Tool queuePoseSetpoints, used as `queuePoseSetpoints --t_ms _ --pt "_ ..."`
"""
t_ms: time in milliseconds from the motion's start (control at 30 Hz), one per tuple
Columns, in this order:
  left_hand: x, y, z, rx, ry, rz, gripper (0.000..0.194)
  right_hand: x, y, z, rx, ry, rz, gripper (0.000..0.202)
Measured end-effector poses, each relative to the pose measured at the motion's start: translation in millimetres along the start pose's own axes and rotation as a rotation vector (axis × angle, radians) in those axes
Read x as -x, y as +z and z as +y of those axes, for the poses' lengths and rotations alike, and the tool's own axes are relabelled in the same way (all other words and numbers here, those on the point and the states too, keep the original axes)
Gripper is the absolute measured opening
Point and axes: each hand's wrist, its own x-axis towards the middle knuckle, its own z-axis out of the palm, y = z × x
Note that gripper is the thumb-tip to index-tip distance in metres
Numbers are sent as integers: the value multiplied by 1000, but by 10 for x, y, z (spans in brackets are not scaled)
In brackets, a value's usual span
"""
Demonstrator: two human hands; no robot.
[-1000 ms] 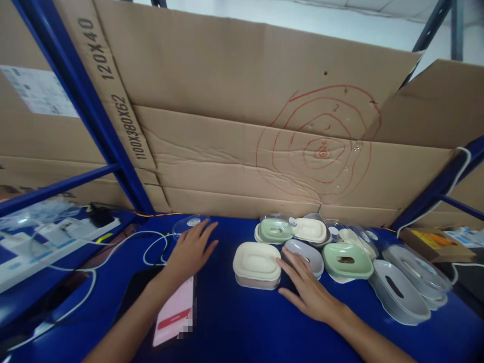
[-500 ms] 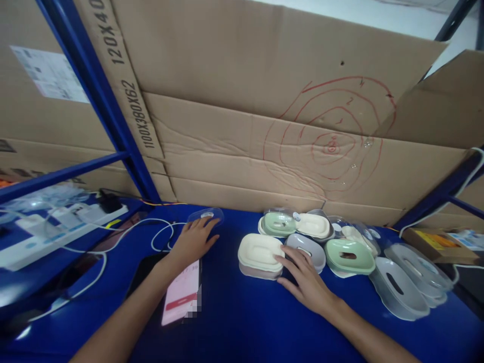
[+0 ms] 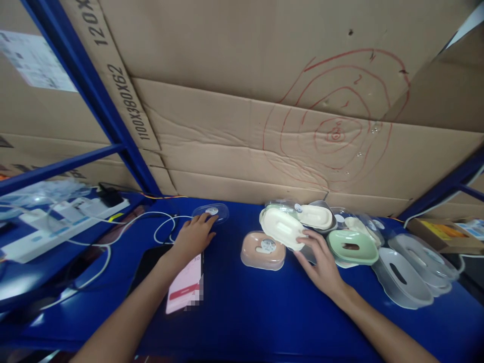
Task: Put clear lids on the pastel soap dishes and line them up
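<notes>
My right hand (image 3: 321, 261) pinches the right end of a cream soap dish (image 3: 282, 228), which is raised and tilted above the table. Below it on the left sits a peach soap dish (image 3: 249, 249) under a clear lid with a round sticker. My left hand (image 3: 194, 236) rests with its fingers stretched over the near edge of a clear plastic lid (image 3: 219, 209). Close to the right hand are a green soap dish (image 3: 365, 242) and a grey soap dish (image 3: 397, 277). Another grey dish is mostly hidden behind the right fingers.
A phone (image 3: 183, 287) with a pink screen lies under my left forearm. White cables (image 3: 139, 220) run from a power strip (image 3: 71, 227) at the left. A cardboard panel (image 3: 212, 126) rises behind the blue table (image 3: 242, 312). At the right stands a small carton (image 3: 434, 237).
The cream soap dish has been lifted off the peach one by my right hand and tilted, moving up and right. My left hand stays at the clear lid. The view has shifted slightly.
</notes>
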Motion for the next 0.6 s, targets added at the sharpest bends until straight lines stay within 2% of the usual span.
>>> queuePoseSetpoints --t_ms 67,133,233,333,467,600 --pt "-4 1 30 30 47 16 54 -9 -26 -22 -5 10 6 26" --pt "-12 20 41 33 37 34 57 -13 -62 -90 -21 -23 -21 26" --pt "-25 40 15 4 -63 3 57 -13 -141 -258 -71 -231 -220 25" --pt "-27 9 -15 -23 -83 -23 50 -7 -231 -425 -134 -412 -421 27" --pt "-17 -66 17 -51 -56 64 44 -8 -328 -509 -158 -398 -510 24" --pt "-30 -63 46 -21 -48 128 41 -4 -321 -434 -46 -350 -575 24"
